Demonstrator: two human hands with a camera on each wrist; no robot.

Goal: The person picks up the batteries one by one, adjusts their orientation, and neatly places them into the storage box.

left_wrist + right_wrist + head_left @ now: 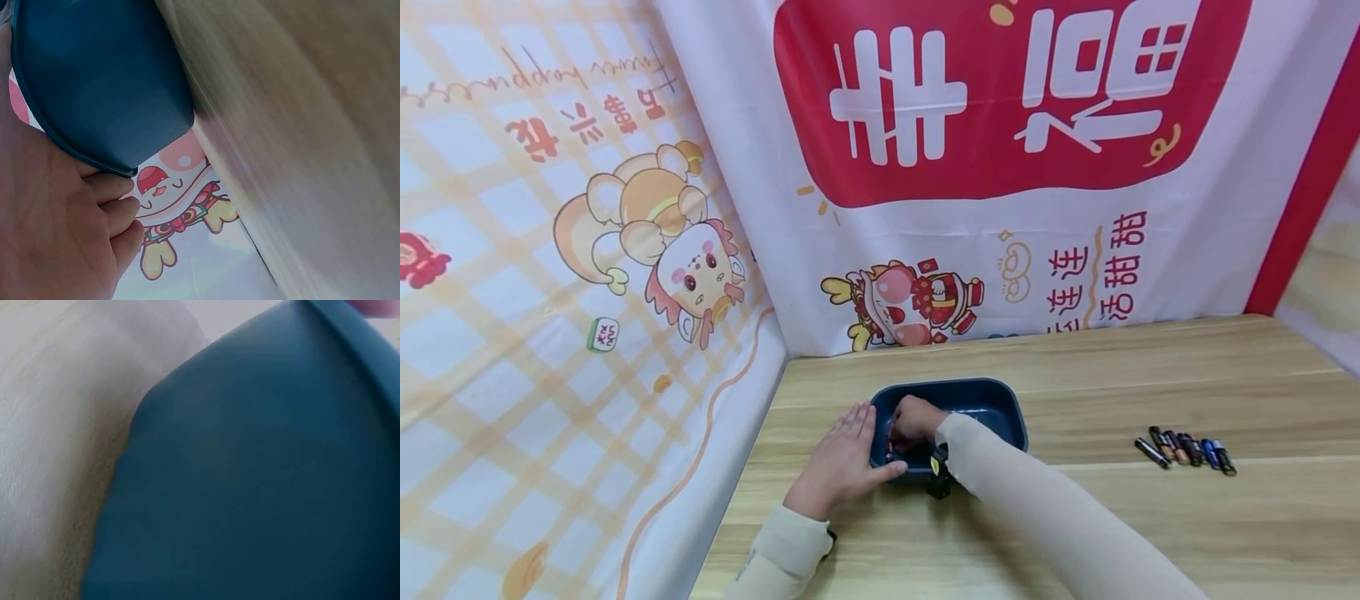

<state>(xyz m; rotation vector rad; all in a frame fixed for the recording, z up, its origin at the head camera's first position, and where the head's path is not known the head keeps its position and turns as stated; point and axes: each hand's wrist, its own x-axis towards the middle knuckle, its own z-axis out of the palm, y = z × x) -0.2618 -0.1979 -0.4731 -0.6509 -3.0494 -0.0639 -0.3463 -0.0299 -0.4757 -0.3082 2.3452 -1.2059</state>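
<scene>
A dark blue rectangular tray (992, 396) with rounded corners stands on the wooden table. My left hand (842, 462) lies along its left end, fingers fairly straight at the rim and thumb over the near corner. From the left wrist, the palm and fingers show beside the tray's outer wall (106, 81). Inside the tray, my right hand (915, 419) reaches to the left end with curled fingers, pinching a small dark reddish cylinder (891, 435) that is partly hidden. The outer wall (237, 462) fills most of the right wrist view, with only a bit of finger at its top corner.
Several small batteries (1191, 450), black, copper-topped and blue, lie in a loose row on the table (1097, 500) to the right of the tray. Printed cloth (1000, 242) hangs behind the table and along its left side.
</scene>
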